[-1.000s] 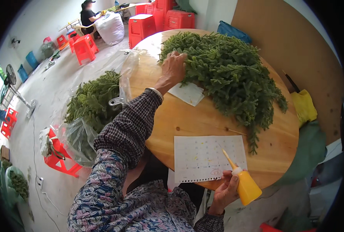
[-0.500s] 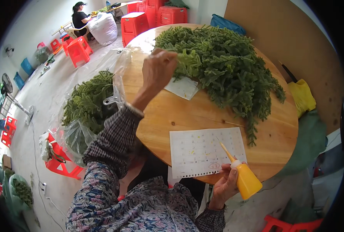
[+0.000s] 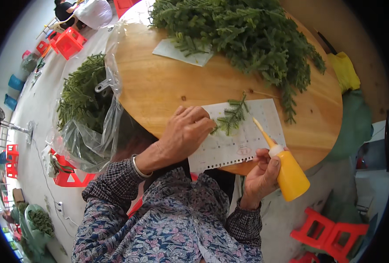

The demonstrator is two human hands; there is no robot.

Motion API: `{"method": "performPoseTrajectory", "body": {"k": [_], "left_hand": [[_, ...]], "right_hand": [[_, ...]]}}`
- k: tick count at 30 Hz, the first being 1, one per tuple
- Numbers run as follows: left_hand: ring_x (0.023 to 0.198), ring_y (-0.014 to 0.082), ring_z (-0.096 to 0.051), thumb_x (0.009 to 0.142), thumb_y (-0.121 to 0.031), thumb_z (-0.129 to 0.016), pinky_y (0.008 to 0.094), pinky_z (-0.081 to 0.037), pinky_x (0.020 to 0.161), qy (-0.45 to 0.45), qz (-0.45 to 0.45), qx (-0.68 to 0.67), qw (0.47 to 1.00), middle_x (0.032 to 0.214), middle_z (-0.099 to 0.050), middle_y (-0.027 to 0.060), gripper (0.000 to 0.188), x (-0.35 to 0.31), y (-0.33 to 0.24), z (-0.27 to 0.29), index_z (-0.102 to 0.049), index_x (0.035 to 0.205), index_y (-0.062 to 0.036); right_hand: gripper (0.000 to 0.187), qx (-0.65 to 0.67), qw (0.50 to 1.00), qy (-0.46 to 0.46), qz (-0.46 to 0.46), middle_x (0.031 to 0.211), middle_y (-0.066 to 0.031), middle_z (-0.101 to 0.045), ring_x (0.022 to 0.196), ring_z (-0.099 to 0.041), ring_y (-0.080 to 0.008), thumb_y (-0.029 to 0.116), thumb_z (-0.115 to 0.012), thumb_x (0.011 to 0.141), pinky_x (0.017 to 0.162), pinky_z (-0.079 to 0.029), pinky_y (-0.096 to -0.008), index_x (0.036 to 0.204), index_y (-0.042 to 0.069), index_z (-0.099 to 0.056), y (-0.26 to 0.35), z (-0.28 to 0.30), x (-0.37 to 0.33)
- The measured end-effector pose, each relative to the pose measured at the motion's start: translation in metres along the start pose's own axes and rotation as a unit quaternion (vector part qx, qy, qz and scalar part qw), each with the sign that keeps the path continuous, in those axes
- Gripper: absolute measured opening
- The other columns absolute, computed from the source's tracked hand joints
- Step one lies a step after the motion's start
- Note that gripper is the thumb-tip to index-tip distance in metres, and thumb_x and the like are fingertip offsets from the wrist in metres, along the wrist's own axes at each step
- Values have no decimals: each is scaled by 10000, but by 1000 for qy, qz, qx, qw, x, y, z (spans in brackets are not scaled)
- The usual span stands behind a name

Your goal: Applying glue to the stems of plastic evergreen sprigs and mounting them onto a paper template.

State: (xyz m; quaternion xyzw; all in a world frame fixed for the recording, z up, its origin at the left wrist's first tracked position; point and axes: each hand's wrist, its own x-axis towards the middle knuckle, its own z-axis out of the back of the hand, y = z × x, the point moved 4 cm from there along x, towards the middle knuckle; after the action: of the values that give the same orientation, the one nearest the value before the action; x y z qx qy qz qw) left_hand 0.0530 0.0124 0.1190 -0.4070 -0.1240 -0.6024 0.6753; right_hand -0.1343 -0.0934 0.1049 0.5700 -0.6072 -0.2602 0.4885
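Observation:
Between the fingertips of my left hand [image 3: 189, 133] is the stem end of a small green fir-like sprig [image 3: 233, 115], its tip pointing away to the right. The sprig is over a white printed calendar sheet [image 3: 258, 138] on the round wooden table. My right hand [image 3: 263, 175] is wrapped round a yellow squeeze bottle [image 3: 289, 175] at the sheet's right edge. The bottle's long thin nozzle points up and left, near the sprig without touching it. A big pile of green sprigs [image 3: 247, 35] covers the far part of the table.
A white slip of paper [image 3: 181, 52] lies partly under the pile on the wooden table [image 3: 150, 87]. Left of the table, a clear plastic bag [image 3: 87, 151] holds more greenery above a red stool [image 3: 72, 179]. Another person sits far off beside a white sack [image 3: 93, 14].
My left hand has come back from the pile with the sprig and lowered it over the sheet. My right hand has stayed on the bottle near the sheet. The view has tilted downward.

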Motion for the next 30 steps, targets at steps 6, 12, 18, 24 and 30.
{"method": "performPoseTrajectory", "body": {"k": [6,12,18,24,30], "left_hand": [[700,175,-522,768,-18,-653,285,-389,719,15,34,-167,985,822,-585,12,53,-7,16,16,-642,789,-66],[676,168,-523,756,-22,-673,287,-394,727,7,63,-187,980,790,-596,5,67,-7,28,20,-653,800,-67],[718,173,-519,761,-7,-657,299,-401,726,24,63,-110,992,827,-592,4,101,-8,17,14,-662,841,-70],[789,194,-521,763,0,-653,310,-419,725,53,32,-20,998,928,-589,40,146,-6,3,21,-663,897,-57],[873,243,-541,768,-18,-679,348,-470,758,-3,38,-20,999,1093,-569,136,213,-8,-23,26,-674,980,-26]], "right_hand": [[430,105,994,-32,-9,1009,-117,-632,759,-617,-150,311,-599,912,675,-464,-209,1218,26,-499,4,6,3],[422,140,990,5,-31,926,-95,-650,779,-634,-159,362,-603,910,699,-465,-218,1189,52,-536,6,9,5],[422,103,994,-17,-21,904,-105,-656,793,-642,-164,370,-600,909,703,-464,-218,1192,63,-537,2,8,7],[429,94,995,6,-29,1004,-154,-647,818,-646,-174,368,-595,908,696,-480,-219,1198,59,-530,3,5,10],[446,81,996,-1,-32,1100,-197,-619,855,-652,-197,341,-624,889,706,-512,-230,1211,51,-519,7,3,12]]}}
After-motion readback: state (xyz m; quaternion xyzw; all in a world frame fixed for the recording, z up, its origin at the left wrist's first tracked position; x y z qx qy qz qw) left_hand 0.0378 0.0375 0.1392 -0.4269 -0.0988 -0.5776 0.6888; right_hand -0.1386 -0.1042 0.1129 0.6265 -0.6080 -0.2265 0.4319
